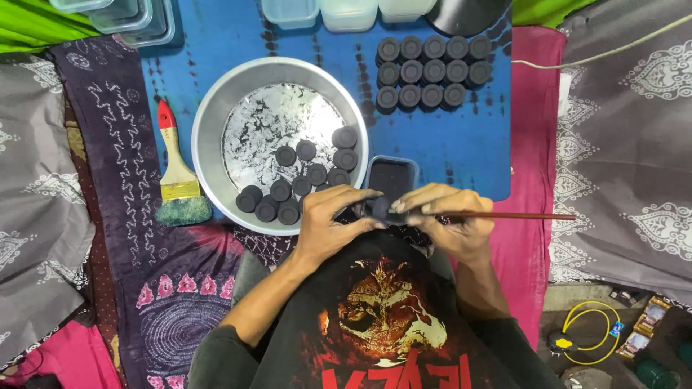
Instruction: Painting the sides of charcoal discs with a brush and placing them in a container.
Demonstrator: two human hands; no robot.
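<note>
My left hand (328,223) grips a small black disc (380,207); my right hand (450,223) holds a thin brush (519,215) against it, near a metal bowl (209,130) of discs.

Small black disc (380,207) mostly hidden betw. fingers of left hand (328,220) and right hand (450,220). Brush (504,215) tip hidden behind fingers. Clear tubs (346,11) cut off by top edge. Floor clutter bottom right too small to ID.

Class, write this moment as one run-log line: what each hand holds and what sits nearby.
left hand: holds black disc | right hand: holds thin brush at disc | nearby: metal bowl with discs, small black tray
</note>
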